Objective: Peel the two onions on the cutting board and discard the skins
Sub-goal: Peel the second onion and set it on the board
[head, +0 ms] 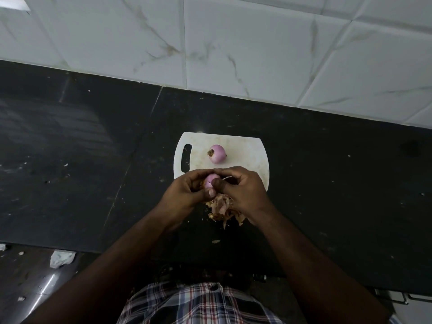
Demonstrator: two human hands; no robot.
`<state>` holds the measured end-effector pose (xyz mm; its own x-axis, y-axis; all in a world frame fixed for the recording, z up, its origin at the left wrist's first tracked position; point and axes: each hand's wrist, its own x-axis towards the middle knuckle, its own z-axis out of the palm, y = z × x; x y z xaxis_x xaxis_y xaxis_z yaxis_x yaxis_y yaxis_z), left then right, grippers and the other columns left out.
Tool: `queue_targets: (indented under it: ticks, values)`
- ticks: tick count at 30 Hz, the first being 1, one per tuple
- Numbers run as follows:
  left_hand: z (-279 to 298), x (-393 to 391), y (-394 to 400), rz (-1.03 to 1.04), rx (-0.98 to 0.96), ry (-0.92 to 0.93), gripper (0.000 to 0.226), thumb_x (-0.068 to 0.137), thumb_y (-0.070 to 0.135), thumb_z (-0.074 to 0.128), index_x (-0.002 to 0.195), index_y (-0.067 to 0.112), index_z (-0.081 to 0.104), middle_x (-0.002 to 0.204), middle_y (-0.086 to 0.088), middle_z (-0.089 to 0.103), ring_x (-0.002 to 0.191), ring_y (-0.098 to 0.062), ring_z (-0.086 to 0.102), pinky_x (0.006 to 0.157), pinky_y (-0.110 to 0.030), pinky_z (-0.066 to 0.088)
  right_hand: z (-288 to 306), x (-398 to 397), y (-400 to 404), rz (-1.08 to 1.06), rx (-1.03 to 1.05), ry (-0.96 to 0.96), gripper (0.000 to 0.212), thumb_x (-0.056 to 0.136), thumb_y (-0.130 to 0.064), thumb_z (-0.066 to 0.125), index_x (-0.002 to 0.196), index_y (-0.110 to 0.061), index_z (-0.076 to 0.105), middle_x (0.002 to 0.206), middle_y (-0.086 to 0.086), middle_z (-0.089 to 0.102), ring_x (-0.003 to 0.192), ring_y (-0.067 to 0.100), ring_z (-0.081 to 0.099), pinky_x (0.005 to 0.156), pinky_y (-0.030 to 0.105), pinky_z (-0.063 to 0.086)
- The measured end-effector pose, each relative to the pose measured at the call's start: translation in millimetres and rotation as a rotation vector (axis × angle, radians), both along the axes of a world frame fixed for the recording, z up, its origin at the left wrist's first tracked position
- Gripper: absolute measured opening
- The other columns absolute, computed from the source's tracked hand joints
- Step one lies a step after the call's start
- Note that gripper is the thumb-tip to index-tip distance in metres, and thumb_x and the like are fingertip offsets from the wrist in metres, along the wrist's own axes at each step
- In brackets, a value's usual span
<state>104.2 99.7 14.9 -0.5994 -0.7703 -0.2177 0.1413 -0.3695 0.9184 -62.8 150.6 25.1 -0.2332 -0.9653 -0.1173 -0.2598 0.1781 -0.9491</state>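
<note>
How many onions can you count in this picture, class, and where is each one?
2. One onion lies on the white cutting board. The other onion is held between the left hand and right hand, partly covered by fingers.

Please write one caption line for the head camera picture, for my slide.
Both hands, left hand and right hand, peel an onion above the skins; a second onion waits on the cutting board.

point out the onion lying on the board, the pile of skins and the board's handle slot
onion on the board [217, 154], head view, middle of its pink side
pile of skins [222, 209], head view, centre of the heap
handle slot [186, 158], head view, middle of the cutout
</note>
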Motion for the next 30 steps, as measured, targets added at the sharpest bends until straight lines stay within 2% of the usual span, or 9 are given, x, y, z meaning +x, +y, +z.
queue_targets:
  ticks: [3,7,10,14,16,19,23,27,30]
  values:
    - [2.2,0.1,0.8,0.013,-0.008,0.019,0.047,0.078,-0.005,0.072,0.123,0.006,0.063,0.115,-0.014,0.073,0.106,-0.024,0.070,0.087,-0.028,0.056,1.0,-0.5,-3.1,-0.096,-0.039,-0.028,0.010,0.088,-0.018,0.075,0.096,-0.020,0.079,0.093,-0.001,0.077,0.090,0.017,0.074,0.086,0.048,0.060]
    - [5.0,-1.1,0.8,0.041,-0.033,0.020,0.049,0.074,-0.001,0.077,0.121,0.009,0.064,0.114,-0.011,0.074,0.106,-0.023,0.070,0.085,-0.028,0.057,6.0,-4.4,-5.5,-0.067,-0.010,-0.082,0.013,0.094,-0.017,0.066,0.099,-0.017,0.078,0.095,0.000,0.078,0.094,0.018,0.073,0.090,0.048,0.058]
    - [6.4,0.7,-0.4,0.032,-0.024,0.036,0.050,0.073,-0.001,0.072,0.122,0.008,0.064,0.117,-0.015,0.073,0.108,-0.025,0.069,0.086,-0.029,0.056,10.1,-0.4,-3.8,-0.016,0.007,-0.139,0.015,0.090,-0.024,0.073,0.103,-0.021,0.077,0.100,0.000,0.078,0.099,0.017,0.072,0.093,0.046,0.058]
    - [5.5,1.3,0.2,0.015,0.079,0.100,0.049,0.078,-0.006,0.068,0.125,0.007,0.063,0.116,-0.017,0.072,0.107,-0.025,0.069,0.090,-0.033,0.058,8.8,1.1,-3.0,-0.122,-0.039,-0.190,0.012,0.085,-0.012,0.076,0.097,-0.013,0.079,0.093,0.003,0.078,0.091,0.019,0.075,0.089,0.045,0.060]
    - [2.6,2.1,0.2,-0.014,0.131,0.114,0.052,0.081,-0.009,0.068,0.131,0.003,0.058,0.124,-0.022,0.068,0.111,-0.029,0.066,0.097,-0.037,0.056,5.2,-0.2,-2.9,-0.130,-0.049,-0.107,0.008,0.087,-0.010,0.074,0.093,-0.015,0.078,0.089,0.001,0.078,0.088,0.017,0.074,0.086,0.042,0.060]
    - [-2.3,3.0,-0.5,-0.030,0.188,0.129,0.057,0.079,-0.011,0.067,0.133,0.003,0.057,0.128,-0.023,0.065,0.113,-0.031,0.065,0.100,-0.041,0.053,1.3,-2.0,-3.5,-0.171,-0.023,-0.045,0.016,0.093,-0.008,0.066,0.092,-0.022,0.075,0.091,-0.004,0.076,0.088,0.012,0.072,0.083,0.036,0.060]
    - [-4.4,1.4,-0.1,-0.003,0.178,0.107,0.055,0.078,-0.017,0.066,0.129,0.004,0.059,0.120,-0.020,0.069,0.104,-0.026,0.069,0.092,-0.033,0.057,0.3,1.2,0.6,-0.075,-0.002,-0.080,0.024,0.095,-0.019,0.066,0.117,-0.023,0.071,0.113,-0.006,0.072,0.105,0.006,0.067,0.092,0.030,0.056]
    - [-3.1,-1.0,1.8,0.004,0.136,0.083,0.053,0.074,-0.010,0.070,0.124,0.006,0.062,0.114,-0.016,0.071,0.100,-0.023,0.069,0.084,-0.029,0.058,-3.9,5.4,0.4,-0.119,-0.111,0.085,0.016,0.085,-0.016,0.077,0.101,-0.015,0.078,0.098,-0.002,0.074,0.094,0.011,0.070,0.087,0.038,0.058]
    - [-2.3,0.2,2.9,0.014,0.136,0.075,0.056,0.072,-0.007,0.071,0.126,0.005,0.061,0.115,-0.016,0.071,0.102,-0.024,0.068,0.087,-0.032,0.059,-4.6,6.5,-1.4,-0.147,-0.099,0.100,0.012,0.087,-0.011,0.073,0.098,-0.013,0.077,0.094,-0.002,0.076,0.090,0.009,0.071,0.085,0.034,0.059]
